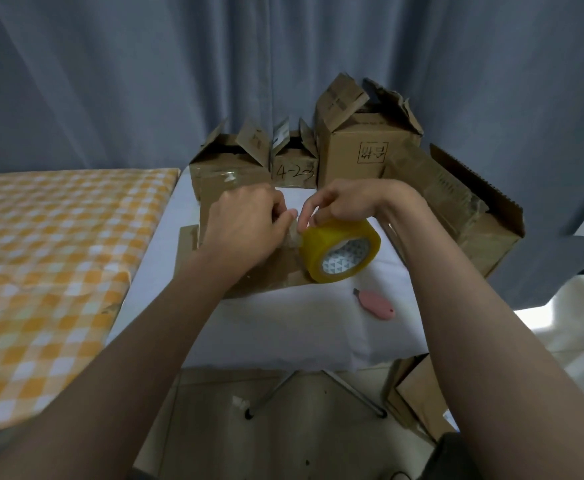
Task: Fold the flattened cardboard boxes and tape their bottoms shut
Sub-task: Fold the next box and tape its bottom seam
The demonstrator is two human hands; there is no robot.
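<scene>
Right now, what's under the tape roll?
The yellow tape roll rests on the right end of a cardboard box lying on the white table. The hands hide most of the box; its seam cannot be seen.

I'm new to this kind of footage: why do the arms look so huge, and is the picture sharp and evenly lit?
Head view: the wide-angle lens stretches the forearms near the bottom edge; left hand and right hand at the yellow tape roll look slightly soft; lighting is dim and even, apart from a bright patch on the floor at right.
</scene>
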